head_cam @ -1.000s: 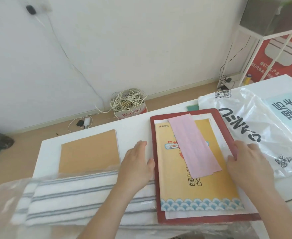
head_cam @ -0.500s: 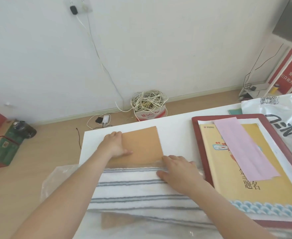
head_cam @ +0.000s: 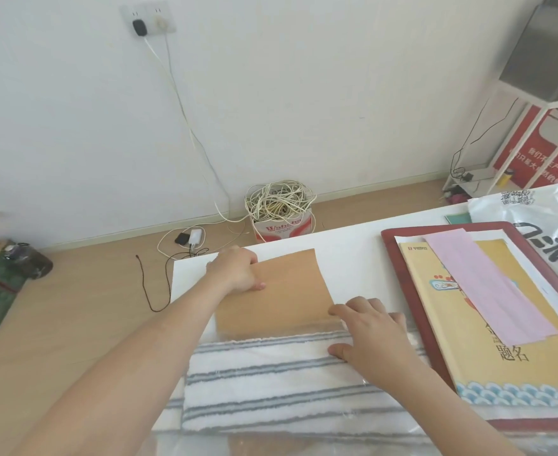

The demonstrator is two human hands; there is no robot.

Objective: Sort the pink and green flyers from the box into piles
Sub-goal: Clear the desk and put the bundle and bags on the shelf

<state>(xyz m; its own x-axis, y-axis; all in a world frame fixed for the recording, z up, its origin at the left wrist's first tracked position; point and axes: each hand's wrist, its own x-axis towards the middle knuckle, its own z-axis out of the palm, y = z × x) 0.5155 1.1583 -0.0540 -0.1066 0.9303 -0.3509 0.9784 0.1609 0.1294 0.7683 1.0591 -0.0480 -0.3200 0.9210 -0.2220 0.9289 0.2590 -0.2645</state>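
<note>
Under the left hand (head_cam: 238, 271) lies a flat brown cardboard piece (head_cam: 284, 291). The hand grips its far left edge, thumb on top and fingers curled over the rim. It may be the task's box or only a lid, since the view does not settle that and nothing of any contents shows. It looks stiff and light, so a hold on two opposite edges should lift it without bending.

At the cardboard's near right corner the right hand (head_cam: 369, 334) lies flat with fingers spread, holding nothing. It presses partly on the cardboard and partly on a striped towel (head_cam: 271, 383) packed in a clear plastic bag (head_cam: 304, 442).

Just right of that hand a red tray (head_cam: 398, 268) holds a white sheet (head_cam: 409, 239), a yellow booklet (head_cam: 435, 307) on it, and on top one pink flyer (head_cam: 488, 291) lying aslant. The flyer is thin, limp paper. It will likely slide on the smooth cover and droop when raised, so it is best pinched at a free corner or short end.

Beyond the tray's far edge a green corner (head_cam: 458, 218) peeks out. A white printed bag (head_cam: 554, 218) lies against the tray's right side.
</note>
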